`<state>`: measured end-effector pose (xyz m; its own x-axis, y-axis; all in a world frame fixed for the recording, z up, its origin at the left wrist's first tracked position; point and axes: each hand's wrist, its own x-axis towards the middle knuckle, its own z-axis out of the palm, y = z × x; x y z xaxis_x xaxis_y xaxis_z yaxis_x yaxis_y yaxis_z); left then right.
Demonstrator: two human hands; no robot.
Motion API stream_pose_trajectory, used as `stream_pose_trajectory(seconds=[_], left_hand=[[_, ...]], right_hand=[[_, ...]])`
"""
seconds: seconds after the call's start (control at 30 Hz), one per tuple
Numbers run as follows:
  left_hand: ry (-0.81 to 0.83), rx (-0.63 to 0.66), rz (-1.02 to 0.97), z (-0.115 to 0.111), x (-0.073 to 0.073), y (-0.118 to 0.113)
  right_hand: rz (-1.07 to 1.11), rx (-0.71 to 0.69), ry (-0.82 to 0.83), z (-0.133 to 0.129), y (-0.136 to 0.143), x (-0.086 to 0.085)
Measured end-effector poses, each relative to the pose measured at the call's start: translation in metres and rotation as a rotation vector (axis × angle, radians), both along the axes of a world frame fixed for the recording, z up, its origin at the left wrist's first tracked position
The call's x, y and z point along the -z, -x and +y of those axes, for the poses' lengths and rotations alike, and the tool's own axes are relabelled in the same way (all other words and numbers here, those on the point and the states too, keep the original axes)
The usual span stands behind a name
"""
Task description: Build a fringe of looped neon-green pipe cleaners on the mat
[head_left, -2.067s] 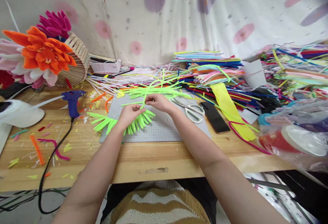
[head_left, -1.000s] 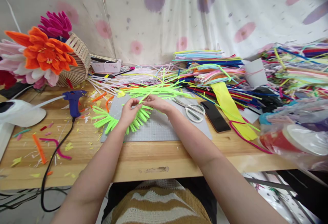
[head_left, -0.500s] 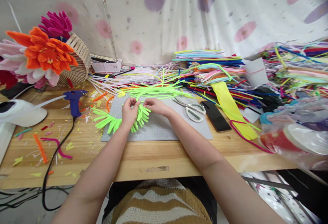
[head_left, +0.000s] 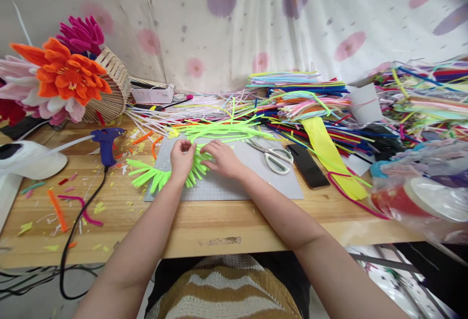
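A bright green fringe of bent pipe cleaners (head_left: pixel 149 174) curves in a row above the grey cutting mat (head_left: pixel 241 190). My left hand (head_left: pixel 182 160) is closed on its upper edge, thumb and fingers pinched together, and covers its middle. At the right end of the fringe is my right hand (head_left: pixel 224 159), thumb and fingers apart beside the green loops; whether the fingertips touch them is hard to see. Loose green pipe cleaners (head_left: pixel 223 130) lie in a pile just beyond both hands. Scissors (head_left: pixel 276 157) with pale handles rest on the mat's right side.
A blue glue gun (head_left: pixel 106 146) stands at left among scraps, its black cord (head_left: pixel 82 212) hanging over the table edge. Fluffy flowers (head_left: pixel 73 78) and a wooden-stick basket (head_left: pixel 113 90) are behind it. A phone (head_left: pixel 307 165), yellow strip (head_left: pixel 331 156) and pipe-cleaner bundles (head_left: pixel 307 102) fill the right.
My left hand and the green fringe have shifted slightly left. My right hand's fingers have spread from a pinch, and the hand has turned more over the fringe's right end.
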<state>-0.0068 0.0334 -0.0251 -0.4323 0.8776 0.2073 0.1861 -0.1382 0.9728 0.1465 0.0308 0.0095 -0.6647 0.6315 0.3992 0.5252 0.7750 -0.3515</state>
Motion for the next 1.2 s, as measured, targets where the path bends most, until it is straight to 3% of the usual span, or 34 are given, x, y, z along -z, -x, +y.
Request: stream_pose_trajectory(seconds=[0.3, 0.53, 0.73, 0.9, 1.0, 1.1, 1.2], left_hand=[[0.091, 0.131, -0.175, -0.005, -0.011, -0.004], [0.107, 0.125, -0.093, -0.005, -0.010, -0.001], [0.175, 0.252, -0.100, -0.008, -0.014, -0.002], [0.227, 0.279, -0.099, -0.010, -0.018, -0.001], [0.223, 0.268, -0.100, -0.009, -0.018, 0.001], [0.200, 0.273, -0.116, -0.009, -0.018, 0.002], [0.152, 0.312, -0.130, -0.009, -0.018, 0.000]], right_hand=[[0.148, 0.304, 0.195, 0.008, -0.010, 0.013], [0.356, 0.369, 0.517, 0.008, -0.009, 0.020], [0.467, 0.406, 0.584, 0.013, -0.012, 0.026], [0.509, 0.390, 0.607, 0.012, -0.013, 0.026], [0.509, 0.295, 0.636, 0.012, -0.013, 0.025], [0.489, 0.136, 0.784, 0.012, -0.014, 0.022], [0.523, 0.071, 0.960, 0.012, -0.013, 0.018]])
